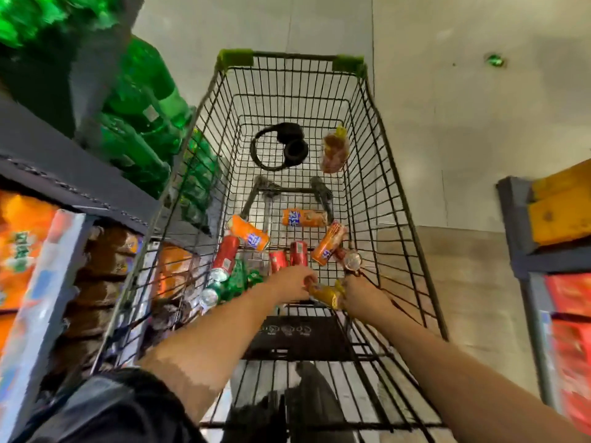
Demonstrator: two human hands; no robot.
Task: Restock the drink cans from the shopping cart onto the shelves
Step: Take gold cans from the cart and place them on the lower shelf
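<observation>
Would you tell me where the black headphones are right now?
In the head view, the black headphones lie on the cart floor toward its far end, left of a clear bottle.

Your shopping cart [377,161] is dark wire mesh, metal by its look, with matt green plastic caps [235,57] on its far corners. The cans [249,236] lying near its near edge are glossy metal with bright silvery ends. The shelves [64,174] at your left look like matt grey painted metal, and the green bottles [153,100] on them are shiny clear plastic.
</observation>
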